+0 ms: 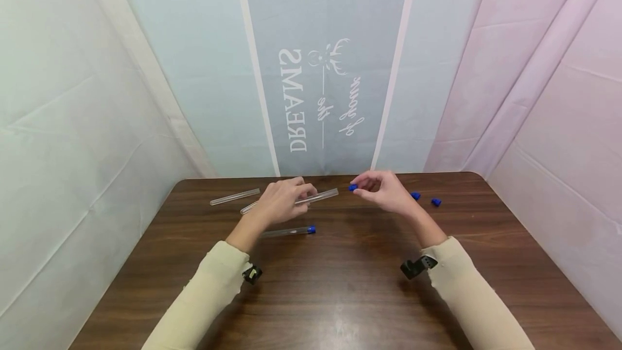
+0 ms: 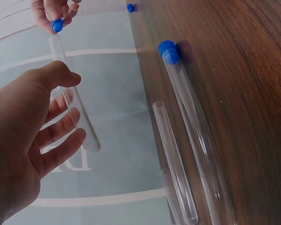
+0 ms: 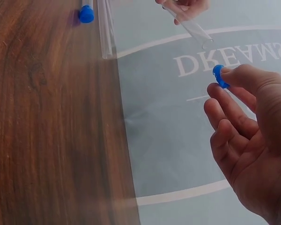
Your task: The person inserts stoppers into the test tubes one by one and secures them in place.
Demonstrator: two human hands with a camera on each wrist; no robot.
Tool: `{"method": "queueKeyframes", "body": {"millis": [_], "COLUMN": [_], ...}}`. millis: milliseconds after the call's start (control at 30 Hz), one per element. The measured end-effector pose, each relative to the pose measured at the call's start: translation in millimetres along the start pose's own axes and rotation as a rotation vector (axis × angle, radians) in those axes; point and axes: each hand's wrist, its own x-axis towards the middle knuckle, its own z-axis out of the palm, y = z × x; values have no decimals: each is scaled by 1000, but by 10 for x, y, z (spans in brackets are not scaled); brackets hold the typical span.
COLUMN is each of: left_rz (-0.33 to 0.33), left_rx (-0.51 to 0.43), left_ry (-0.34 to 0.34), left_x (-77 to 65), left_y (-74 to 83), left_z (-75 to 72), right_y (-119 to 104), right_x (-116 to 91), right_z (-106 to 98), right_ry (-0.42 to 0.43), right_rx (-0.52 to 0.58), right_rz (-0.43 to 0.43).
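Note:
My left hand (image 1: 284,200) holds a clear test tube (image 1: 324,195) between thumb and fingers, its open end towards the right hand. In the left wrist view that tube (image 2: 79,110) slants across the fingers, its rounded end low. My right hand (image 1: 384,190) pinches a small blue cap (image 1: 353,187) between thumb and fingertips. A short gap separates cap and tube mouth in the head view. The right wrist view shows the cap (image 3: 219,76) in the fingertips, with the tube mouth (image 3: 207,43) beyond it.
A tube with a blue cap (image 1: 311,229) lies on the wooden table (image 1: 335,285) nearer than the left hand. Two uncapped tubes lie behind, one at the far left (image 1: 235,197), another (image 1: 249,207) partly hidden by the hand. Two loose blue caps (image 1: 435,202) rest right of the right hand.

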Motion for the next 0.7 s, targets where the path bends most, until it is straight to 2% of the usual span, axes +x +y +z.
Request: {"method": "queueKeyframes", "body": {"millis": [700], "left_rz": [4], "left_rx": [4], "left_ry": [-10], "left_x": [12], "left_y": [54], "left_z": [77], "right_y": [-41], "right_x": [-12], "right_z": [152], "right_ry": [-34], "right_rx": [25], "right_rz": [25]}}
